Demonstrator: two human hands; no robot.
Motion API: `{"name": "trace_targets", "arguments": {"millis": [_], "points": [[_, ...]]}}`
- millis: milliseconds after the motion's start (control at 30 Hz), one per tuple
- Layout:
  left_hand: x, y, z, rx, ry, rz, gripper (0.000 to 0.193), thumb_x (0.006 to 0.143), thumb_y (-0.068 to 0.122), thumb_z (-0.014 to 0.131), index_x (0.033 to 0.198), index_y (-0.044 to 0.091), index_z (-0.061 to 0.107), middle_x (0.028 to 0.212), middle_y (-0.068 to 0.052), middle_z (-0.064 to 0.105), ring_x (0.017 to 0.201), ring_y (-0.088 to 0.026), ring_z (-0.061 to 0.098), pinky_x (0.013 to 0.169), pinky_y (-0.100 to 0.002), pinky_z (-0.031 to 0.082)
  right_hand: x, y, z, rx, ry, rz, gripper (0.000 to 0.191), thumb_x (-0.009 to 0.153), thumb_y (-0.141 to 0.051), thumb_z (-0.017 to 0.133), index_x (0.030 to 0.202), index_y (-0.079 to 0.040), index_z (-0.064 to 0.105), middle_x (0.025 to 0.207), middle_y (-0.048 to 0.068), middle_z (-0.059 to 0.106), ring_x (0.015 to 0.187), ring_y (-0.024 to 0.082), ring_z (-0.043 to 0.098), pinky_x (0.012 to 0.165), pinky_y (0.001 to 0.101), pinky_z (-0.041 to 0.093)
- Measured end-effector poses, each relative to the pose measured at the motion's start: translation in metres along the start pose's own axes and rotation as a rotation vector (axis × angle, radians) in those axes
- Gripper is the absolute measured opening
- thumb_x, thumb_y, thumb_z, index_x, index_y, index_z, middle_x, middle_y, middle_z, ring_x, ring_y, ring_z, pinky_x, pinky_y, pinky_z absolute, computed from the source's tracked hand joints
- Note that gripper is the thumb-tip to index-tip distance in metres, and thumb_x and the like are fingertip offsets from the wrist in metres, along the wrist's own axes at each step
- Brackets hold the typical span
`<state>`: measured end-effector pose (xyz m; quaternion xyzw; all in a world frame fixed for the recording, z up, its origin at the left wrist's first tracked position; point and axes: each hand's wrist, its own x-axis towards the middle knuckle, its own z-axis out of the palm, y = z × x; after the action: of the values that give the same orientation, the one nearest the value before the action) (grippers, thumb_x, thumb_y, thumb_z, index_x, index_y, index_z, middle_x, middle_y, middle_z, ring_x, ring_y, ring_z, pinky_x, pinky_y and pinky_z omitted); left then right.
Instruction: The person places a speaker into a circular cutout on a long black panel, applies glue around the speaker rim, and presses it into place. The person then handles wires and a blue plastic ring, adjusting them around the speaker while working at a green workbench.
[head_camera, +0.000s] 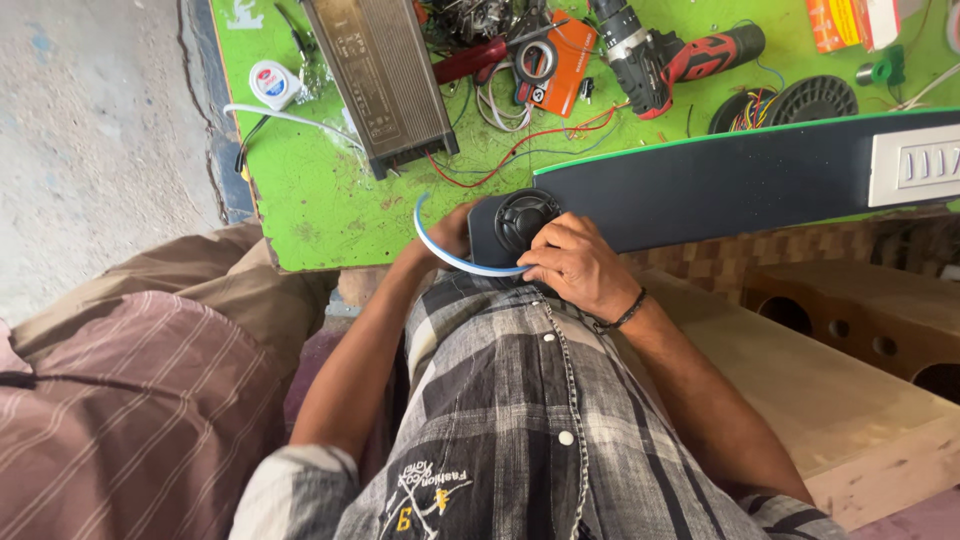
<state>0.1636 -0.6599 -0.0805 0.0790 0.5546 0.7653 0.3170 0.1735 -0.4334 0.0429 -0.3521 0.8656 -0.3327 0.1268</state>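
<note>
The right hand (578, 268) lies with its fingers curled together over the near end of a long dark panel (740, 185), fingertips pressed at the edge of the one round black speaker (524, 218) set into that end. The left hand (450, 232) sits at nine o'clock from the speaker, mostly hidden behind the panel's end; whether its fingers are closed or spread cannot be told. A single white-and-blue strip (440, 250) curves around the panel's rounded end, from ten o'clock down to six, passing under both hands.

The panel runs off toward three o'clock along the edge of a green table (320, 200) and carries one white slotted plate (915, 165) at its far end.

On the table beyond — at twelve o'clock — lie one long dark metal box (378, 80), one red-and-black drill (670, 55), one orange box (565, 65), one roll of black tape (537, 58) and a tangle of loose wires (520, 145). One small white round tape reel (272, 82) sits at ten o'clock. At four o'clock stands a pale wooden box (850, 330) with round holes. A second person's striped sleeve (130, 400) fills eight o'clock.
</note>
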Motion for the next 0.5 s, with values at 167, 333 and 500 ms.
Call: {"name": "trace_targets", "arguments": {"millis": [167,333,500], "points": [[-0.029,0.005,0.001,0.147,0.044,-0.127,0.084,0.076,0.003,0.076,0.151,0.006,0.04,0.141,-0.009,0.059,0.116,-0.018,0.063,0.1,-0.036,0.055,-0.007,-0.001,0.008,0.038,0.064,0.013,0.021,0.078,-0.016,0.085,0.097,-0.012,0.077,0.095,0.001,0.066,0.096,0.024,0.059,0.084,0.0403,0.045],[-0.001,-0.038,0.004,0.216,0.054,0.097,0.08,0.077,0.005,0.087,0.147,0.001,0.049,0.139,-0.012,0.063,0.127,-0.02,0.059,0.11,-0.039,0.048,-0.009,0.002,0.012,0.033,0.105,-0.027,0.022,0.078,-0.016,0.084,0.098,-0.011,0.076,0.096,0.002,0.066,0.096,0.025,0.06,0.087,0.0411,0.048],[0.015,-0.05,0.004,-0.183,-0.123,0.126,0.085,0.076,0.012,0.092,0.149,0.003,0.05,0.143,-0.008,0.062,0.128,-0.016,0.059,0.114,-0.036,0.05,-0.009,0.004,0.016,0.035,0.133,-0.042,0.022,0.078,-0.015,0.084,0.098,-0.01,0.076,0.097,0.003,0.066,0.097,0.026,0.061,0.087,0.0419,0.049]]}}
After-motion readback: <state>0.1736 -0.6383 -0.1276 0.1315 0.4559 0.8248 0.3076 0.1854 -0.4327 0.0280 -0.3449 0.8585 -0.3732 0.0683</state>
